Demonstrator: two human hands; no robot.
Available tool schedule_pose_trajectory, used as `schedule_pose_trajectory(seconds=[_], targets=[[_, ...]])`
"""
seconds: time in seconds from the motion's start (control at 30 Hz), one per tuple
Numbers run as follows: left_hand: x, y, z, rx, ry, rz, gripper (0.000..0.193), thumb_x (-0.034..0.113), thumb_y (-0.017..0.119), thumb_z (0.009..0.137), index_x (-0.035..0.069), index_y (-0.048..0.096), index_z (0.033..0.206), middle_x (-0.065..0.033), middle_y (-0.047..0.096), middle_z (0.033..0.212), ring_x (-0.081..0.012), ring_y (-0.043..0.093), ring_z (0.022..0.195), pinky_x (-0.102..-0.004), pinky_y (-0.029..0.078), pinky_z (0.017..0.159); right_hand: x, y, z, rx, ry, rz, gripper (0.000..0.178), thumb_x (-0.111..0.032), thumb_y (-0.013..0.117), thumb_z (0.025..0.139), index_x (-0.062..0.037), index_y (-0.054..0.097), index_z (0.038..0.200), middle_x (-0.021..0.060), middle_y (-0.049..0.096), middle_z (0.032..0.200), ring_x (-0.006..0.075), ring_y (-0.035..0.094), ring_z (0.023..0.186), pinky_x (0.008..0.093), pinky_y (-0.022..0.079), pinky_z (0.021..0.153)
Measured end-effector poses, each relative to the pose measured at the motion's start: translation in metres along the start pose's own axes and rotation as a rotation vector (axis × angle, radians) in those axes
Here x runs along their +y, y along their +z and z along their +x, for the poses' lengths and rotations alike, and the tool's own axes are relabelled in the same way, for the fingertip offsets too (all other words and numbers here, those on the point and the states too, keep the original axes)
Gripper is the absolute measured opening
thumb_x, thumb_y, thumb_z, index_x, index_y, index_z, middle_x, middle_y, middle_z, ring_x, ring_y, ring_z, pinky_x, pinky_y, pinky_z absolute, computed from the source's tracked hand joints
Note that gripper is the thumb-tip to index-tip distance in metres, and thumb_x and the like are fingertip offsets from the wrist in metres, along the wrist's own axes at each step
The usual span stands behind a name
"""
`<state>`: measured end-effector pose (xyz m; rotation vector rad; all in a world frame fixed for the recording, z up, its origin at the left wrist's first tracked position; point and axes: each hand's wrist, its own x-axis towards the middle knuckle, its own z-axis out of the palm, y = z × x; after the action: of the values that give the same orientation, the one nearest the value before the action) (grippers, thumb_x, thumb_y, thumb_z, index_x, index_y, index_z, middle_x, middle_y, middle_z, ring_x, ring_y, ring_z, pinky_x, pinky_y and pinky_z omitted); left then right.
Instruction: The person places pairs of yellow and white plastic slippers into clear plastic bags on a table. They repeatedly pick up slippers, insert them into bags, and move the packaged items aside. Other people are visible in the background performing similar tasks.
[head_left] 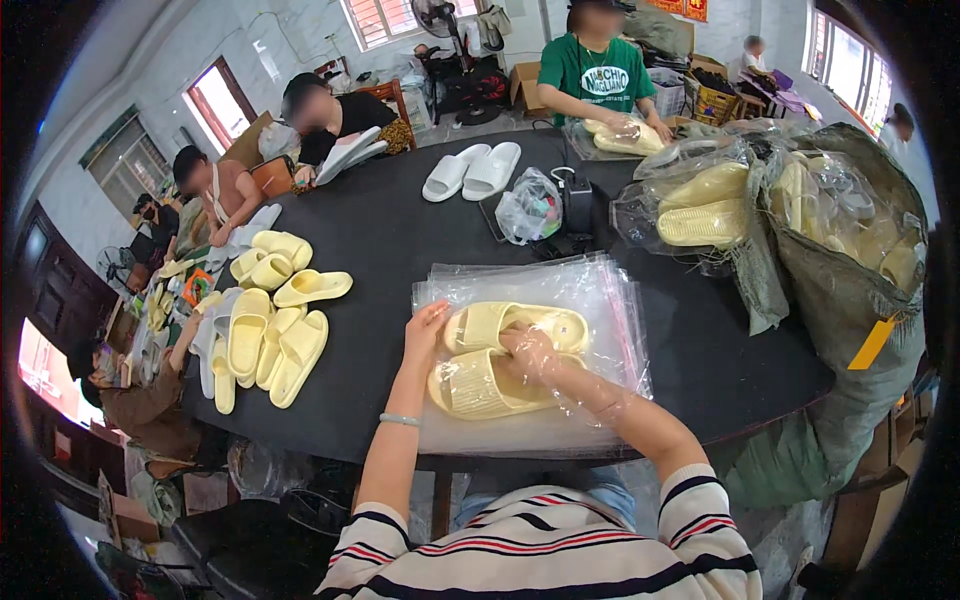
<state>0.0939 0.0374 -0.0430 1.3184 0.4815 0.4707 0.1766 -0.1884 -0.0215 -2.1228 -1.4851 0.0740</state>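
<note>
A pair of pale yellow slippers lies side by side in front of me, toes to the left, in a clear plastic bag. My right hand reaches into the bag from its right side, plastic over the wrist. Its fingers are bent down into the foot openings, gripping the pair where the inner edges meet; the fingertips are hidden. At the toe end, my left hand has its fingers closed on the bag's left edge. Beneath lies a stack of flat clear bags.
Loose yellow slippers are heaped on the black table at left. White slippers and a small plastic bag lie beyond. Bagged slippers and a large sack crowd the right. Several people work around the table.
</note>
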Motion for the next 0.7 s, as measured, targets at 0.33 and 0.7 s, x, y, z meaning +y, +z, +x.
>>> schedule_pose_trajectory(seconds=[0.33, 0.7], targets=[[-0.011, -0.008, -0.004, 0.064, -0.074, -0.118, 0.037, -0.004, 0.04, 0.097, -0.005, 0.05, 0.133, -0.0148, 0.055, 0.133, -0.0241, 0.059, 0.116, -0.0331, 0.05, 0.096, 0.031, -0.067, -0.114, 0.177, 0.285, -0.093, 0.022, -0.024, 0.068, 0.08, -0.0033, 0.065, 0.085, 0.0135, 0.065, 0.086, 0.0346, 0.061, 0.088, 0.0445, 0.051, 0.076], [0.022, -0.01, -0.016, -0.145, -0.092, -0.123, 0.046, -0.002, 0.051, 0.093, -0.002, 0.043, 0.138, -0.013, 0.045, 0.143, -0.0204, 0.062, 0.109, -0.0282, 0.052, 0.091, 0.108, -0.158, -0.265, 0.955, 0.756, 0.179, 0.017, -0.009, 0.063, 0.085, 0.0031, 0.064, 0.097, 0.0074, 0.065, 0.083, 0.0165, 0.062, 0.072, 0.0311, 0.048, 0.061]])
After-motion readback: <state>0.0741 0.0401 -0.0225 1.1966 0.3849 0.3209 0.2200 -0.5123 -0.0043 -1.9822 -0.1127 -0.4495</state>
